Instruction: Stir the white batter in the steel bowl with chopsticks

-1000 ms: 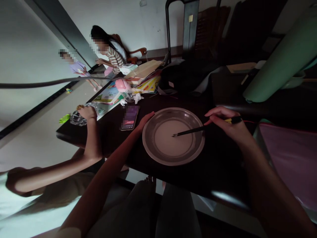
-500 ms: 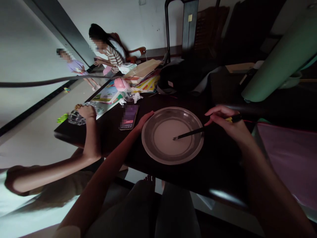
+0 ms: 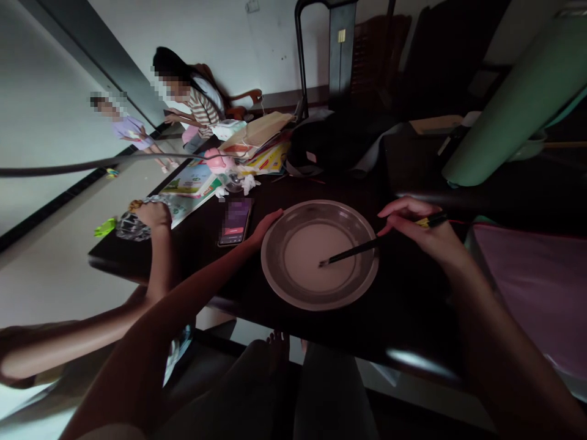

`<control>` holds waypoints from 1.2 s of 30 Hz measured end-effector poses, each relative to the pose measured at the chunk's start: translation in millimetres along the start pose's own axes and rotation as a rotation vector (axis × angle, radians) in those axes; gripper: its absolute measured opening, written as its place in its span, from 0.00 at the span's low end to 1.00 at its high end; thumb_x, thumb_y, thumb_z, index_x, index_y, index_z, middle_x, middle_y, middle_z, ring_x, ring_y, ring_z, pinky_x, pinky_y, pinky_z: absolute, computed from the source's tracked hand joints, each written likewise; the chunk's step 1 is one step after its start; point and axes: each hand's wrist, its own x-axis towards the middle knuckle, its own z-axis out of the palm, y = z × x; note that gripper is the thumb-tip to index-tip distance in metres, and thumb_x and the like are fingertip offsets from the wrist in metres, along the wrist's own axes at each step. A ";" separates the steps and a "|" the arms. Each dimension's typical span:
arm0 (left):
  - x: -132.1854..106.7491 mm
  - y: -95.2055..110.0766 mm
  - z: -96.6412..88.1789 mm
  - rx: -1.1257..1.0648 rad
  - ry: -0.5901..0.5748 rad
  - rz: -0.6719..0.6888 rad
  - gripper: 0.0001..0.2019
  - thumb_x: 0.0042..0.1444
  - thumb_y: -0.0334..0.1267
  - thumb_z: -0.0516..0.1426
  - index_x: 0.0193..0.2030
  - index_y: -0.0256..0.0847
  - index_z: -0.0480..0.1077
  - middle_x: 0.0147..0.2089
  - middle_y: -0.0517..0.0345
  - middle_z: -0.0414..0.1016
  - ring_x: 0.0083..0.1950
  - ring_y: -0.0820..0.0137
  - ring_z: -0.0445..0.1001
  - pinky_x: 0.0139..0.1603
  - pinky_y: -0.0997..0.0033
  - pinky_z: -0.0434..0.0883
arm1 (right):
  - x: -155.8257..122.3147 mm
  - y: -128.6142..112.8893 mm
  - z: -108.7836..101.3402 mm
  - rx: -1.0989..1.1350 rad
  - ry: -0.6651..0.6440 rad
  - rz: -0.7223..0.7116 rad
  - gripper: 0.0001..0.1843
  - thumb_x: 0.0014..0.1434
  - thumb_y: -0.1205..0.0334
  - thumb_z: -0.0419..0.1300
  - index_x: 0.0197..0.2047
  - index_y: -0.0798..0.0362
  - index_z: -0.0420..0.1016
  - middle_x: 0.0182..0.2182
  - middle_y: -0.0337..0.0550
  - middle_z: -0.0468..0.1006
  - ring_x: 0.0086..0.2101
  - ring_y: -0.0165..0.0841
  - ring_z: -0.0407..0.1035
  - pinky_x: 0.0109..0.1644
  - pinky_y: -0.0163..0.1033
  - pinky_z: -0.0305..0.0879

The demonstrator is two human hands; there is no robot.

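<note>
A round, shallow metal basin [image 3: 279, 281] stands on the dark table in front of me. My left hand [image 3: 266, 229] holds its left rim, fingers lying along the outside; part of the hand is hidden by the basin. In my right hand [image 3: 410, 221] is a paintbrush [image 3: 355, 250] with a slim black handle, pinched like a pen. The brush slants down to the left across the rim, its tip low over the middle of the basin. Whether the pale basin bottom is covered by liquid, I cannot tell.
Left of the basin lies a phone [image 3: 235, 221]. Behind it are a pink-lidded bottle [image 3: 219, 161], crumpled tissues, books and a black bag [image 3: 337, 143]. A co-worker's hand [image 3: 156, 215] rests on a clear plastic bag. A green cylinder [image 3: 513, 107] leans at right, above a pink folder [image 3: 532, 293].
The view has shifted slightly, so the background sits a little further left. The brush tip has moved slightly down in the basin. Both hands keep their hold.
</note>
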 end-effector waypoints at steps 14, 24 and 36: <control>0.6 -3.5 0.9 -0.049 0.054 0.000 0.18 0.58 0.50 0.58 0.40 0.37 0.79 0.34 0.56 0.82 0.37 0.66 0.79 0.39 0.72 0.73 | 1.6 0.6 3.8 -0.024 -0.043 -0.006 0.04 0.59 0.58 0.62 0.36 0.48 0.77 0.27 0.39 0.81 0.29 0.34 0.77 0.32 0.38 0.70; 1.8 -5.8 -0.5 -0.038 0.059 0.013 0.18 0.55 0.52 0.59 0.38 0.38 0.79 0.32 0.56 0.82 0.39 0.64 0.79 0.40 0.71 0.73 | 1.9 1.6 0.3 -0.024 -0.011 -0.003 0.04 0.60 0.59 0.61 0.37 0.47 0.76 0.25 0.38 0.80 0.28 0.34 0.77 0.32 0.38 0.70; 1.3 -6.2 0.2 -0.082 0.058 0.006 0.17 0.56 0.50 0.59 0.40 0.38 0.80 0.33 0.56 0.82 0.37 0.66 0.79 0.39 0.72 0.73 | 1.2 3.1 4.6 -0.019 -0.022 -0.003 0.05 0.60 0.57 0.61 0.37 0.48 0.77 0.26 0.38 0.81 0.28 0.35 0.78 0.33 0.39 0.71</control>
